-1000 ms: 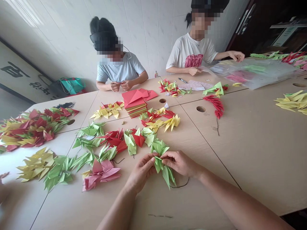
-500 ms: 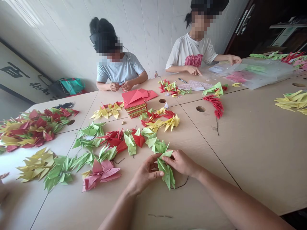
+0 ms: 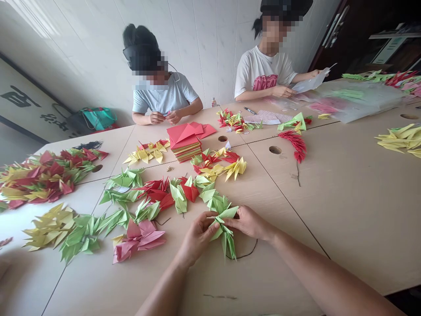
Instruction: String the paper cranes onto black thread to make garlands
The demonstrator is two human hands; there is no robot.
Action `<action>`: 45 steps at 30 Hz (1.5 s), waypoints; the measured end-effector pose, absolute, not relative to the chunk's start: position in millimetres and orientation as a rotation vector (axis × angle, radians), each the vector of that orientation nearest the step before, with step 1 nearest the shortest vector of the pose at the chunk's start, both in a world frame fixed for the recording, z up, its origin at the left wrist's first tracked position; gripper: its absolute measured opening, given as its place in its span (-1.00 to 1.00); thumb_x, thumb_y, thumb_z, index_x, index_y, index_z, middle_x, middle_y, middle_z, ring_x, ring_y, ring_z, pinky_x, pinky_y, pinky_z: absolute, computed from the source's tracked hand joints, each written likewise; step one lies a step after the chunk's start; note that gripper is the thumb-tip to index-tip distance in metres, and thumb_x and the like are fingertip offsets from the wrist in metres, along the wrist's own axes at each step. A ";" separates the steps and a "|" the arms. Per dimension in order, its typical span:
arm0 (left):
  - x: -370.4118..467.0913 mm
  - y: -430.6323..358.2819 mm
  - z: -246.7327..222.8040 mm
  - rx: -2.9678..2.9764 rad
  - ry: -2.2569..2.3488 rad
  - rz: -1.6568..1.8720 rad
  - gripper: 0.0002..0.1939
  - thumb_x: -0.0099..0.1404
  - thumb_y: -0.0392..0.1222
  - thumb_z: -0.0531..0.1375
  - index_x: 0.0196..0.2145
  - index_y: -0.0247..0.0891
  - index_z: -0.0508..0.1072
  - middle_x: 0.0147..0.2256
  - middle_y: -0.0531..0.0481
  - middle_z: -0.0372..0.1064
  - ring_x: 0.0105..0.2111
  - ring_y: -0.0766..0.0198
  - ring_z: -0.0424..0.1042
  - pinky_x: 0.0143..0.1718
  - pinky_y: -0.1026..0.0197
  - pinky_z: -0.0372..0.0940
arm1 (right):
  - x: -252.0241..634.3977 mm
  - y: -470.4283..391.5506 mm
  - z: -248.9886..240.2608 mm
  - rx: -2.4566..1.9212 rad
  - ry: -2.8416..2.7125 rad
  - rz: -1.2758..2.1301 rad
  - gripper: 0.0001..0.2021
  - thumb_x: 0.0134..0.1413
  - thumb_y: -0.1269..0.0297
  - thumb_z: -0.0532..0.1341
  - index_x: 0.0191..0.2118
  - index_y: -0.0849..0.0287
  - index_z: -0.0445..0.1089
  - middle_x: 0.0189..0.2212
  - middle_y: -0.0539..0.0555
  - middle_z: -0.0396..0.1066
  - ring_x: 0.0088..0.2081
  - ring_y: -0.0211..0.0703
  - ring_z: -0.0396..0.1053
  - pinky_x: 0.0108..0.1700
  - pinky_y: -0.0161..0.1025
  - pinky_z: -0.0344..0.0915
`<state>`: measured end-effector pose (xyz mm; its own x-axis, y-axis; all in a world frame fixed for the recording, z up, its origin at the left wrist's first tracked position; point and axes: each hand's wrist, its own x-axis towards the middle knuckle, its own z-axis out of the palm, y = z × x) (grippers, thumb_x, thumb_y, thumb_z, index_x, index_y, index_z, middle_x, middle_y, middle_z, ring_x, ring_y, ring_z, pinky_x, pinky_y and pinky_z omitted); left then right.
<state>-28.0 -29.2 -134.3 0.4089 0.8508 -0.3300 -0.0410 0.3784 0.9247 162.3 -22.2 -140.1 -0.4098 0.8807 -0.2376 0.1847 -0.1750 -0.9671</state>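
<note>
Both my hands are closed on a bunch of green folded-paper cranes (image 3: 227,239) at the near middle of the table. My left hand (image 3: 200,235) pinches it from the left, thumb on top. From the right, my right hand (image 3: 248,224) grips the folded paper between thumb and fingers, which are partly hidden. A dark string (image 3: 251,250) curves out from under the bunch onto the table. Just beyond my fingers, more green folded paper (image 3: 219,202) joins a winding row. Pink folded paper (image 3: 140,239) lies left of my left hand.
A mixed heap of folded paper (image 3: 46,175) covers the far left. Stacked paper squares (image 3: 187,142) stand before a person in light blue (image 3: 164,94). Another person in white (image 3: 263,74) holds a clear plastic bag (image 3: 314,82). A red folded-paper strand (image 3: 296,145) lies right of centre.
My left thumb has moved up onto the green bunch, and its leaf-like points have turned and hang lower. The person in white has lifted a clear plastic bag off the table.
</note>
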 end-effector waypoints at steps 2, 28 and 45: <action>-27.8 -29.6 -135.6 1.026 1.015 0.717 -0.57 0.09 0.03 0.34 -0.15 -0.25 0.42 -0.36 -0.05 0.52 -0.30 0.18 0.46 -0.26 0.22 0.26 | 161.5 -21.9 -141.1 -1.260 -1.522 1.637 -0.67 0.01 0.01 0.25 -0.55 0.16 0.30 -0.65 -0.09 0.20 -0.55 -0.27 0.13 -0.49 -0.31 0.05; -38.9 -24.0 -143.2 0.968 0.915 0.731 -0.63 0.19 -0.07 0.30 -0.17 -0.22 0.24 -0.55 0.16 0.32 -0.59 0.49 0.11 -0.53 0.36 -0.09 | 165.2 -17.0 -137.9 -1.154 -1.205 1.834 -0.60 -0.12 -0.06 0.34 -0.53 0.20 0.29 -0.61 -0.10 0.19 -0.53 -0.33 0.10 -0.49 -0.34 0.06; -29.7 -41.0 -140.1 1.472 1.281 0.562 0.16 -0.10 -0.12 0.45 0.32 -0.08 -0.12 -0.03 -0.21 0.36 -0.24 0.09 0.36 -0.10 -0.01 0.25 | 170.1 -13.1 -144.4 -1.202 -1.151 1.807 -0.62 -0.01 -0.06 0.26 -0.38 0.21 0.33 -0.56 -0.07 0.31 -0.59 -0.36 0.21 -0.55 -0.36 0.01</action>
<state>-29.7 -41.0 -140.1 0.3146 0.9083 -0.2756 0.4124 0.1307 0.9016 170.1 -13.1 -144.4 -0.3496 0.8720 -0.3427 -0.0583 -0.3853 -0.9209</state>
